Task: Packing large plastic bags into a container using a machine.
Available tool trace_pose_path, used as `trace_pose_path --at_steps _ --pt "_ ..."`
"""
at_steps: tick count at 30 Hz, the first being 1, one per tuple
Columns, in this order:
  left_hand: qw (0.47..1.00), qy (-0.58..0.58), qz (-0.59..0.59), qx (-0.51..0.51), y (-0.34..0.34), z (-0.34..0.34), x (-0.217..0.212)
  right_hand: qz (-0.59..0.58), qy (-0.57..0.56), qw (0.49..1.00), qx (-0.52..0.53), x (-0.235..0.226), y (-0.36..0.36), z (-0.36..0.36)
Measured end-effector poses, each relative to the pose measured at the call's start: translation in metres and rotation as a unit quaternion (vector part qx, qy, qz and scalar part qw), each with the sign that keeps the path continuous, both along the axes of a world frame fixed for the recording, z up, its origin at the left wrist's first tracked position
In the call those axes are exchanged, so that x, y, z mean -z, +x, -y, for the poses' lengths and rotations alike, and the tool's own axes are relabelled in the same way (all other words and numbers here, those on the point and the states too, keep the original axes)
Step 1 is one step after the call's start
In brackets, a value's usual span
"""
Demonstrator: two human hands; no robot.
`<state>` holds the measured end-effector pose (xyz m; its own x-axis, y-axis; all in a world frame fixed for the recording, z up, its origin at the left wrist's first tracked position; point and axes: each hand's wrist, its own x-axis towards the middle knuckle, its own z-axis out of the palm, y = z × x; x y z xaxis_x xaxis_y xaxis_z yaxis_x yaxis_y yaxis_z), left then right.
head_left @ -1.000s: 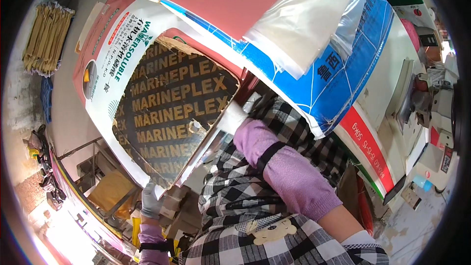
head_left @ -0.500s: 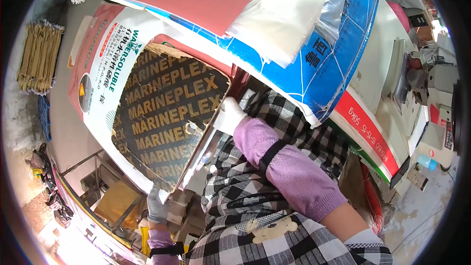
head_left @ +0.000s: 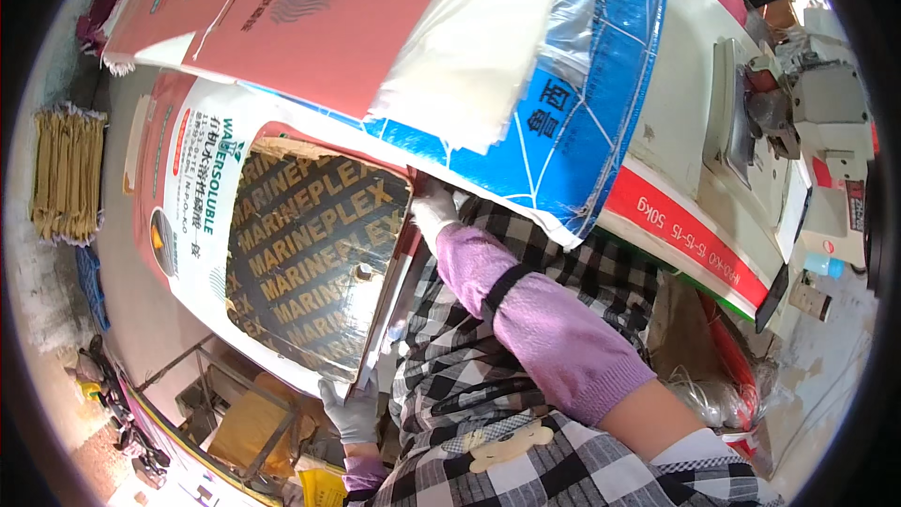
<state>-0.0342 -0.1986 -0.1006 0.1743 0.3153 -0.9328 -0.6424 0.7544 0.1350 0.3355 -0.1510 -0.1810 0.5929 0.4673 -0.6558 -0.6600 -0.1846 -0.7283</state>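
A worn, dark printed board (head_left: 310,263) with chipped edges lies on a white and pink woven sack (head_left: 192,197). My left hand (head_left: 352,411), in a pale glove, is at the board's near corner, its thumb and fingers around the edge of the board and sack layers. My right hand (head_left: 435,209), in a white glove, reaches to the board's right edge. Its fingertips are hidden at the fold under a blue sack (head_left: 582,122), so I cannot tell how they are closed.
A pink sack panel (head_left: 310,9) and white plastic film (head_left: 469,47) lie across the far side. A pale sewing machine (head_left: 737,122) stands at the right. Bundled brown sacks (head_left: 68,174) are at the far left, and a metal frame (head_left: 225,385) sits below the table edge.
My left hand has moved right along the near edge to the board's corner. My right hand has slid farther along the right edge, toward the blue sack. The view has shifted slightly.
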Motion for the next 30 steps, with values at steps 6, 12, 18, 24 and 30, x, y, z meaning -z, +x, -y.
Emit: trace_pose_path --at_steps 6,12,18,24,30 --pt "0.985 0.123 -0.115 0.041 0.007 0.01 0.023 -0.081 -0.089 0.988 -0.1 0.078 0.005 -0.016" --pt "0.987 0.136 -0.063 0.051 -0.049 -0.006 -0.01 0.028 -0.088 0.994 -0.062 0.043 -0.052 -0.063" --pt "0.699 0.349 -0.413 0.468 0.019 0.034 -0.012 0.069 -0.219 0.964 -0.134 0.116 -0.008 -0.017" --pt "0.582 0.398 -0.398 0.587 -0.024 0.011 0.012 0.052 -0.262 0.919 -0.291 0.079 0.011 0.005" --pt "0.555 0.364 -0.414 0.623 -0.06 -0.027 0.025 0.072 -0.217 0.888 -0.399 0.042 0.01 0.0"
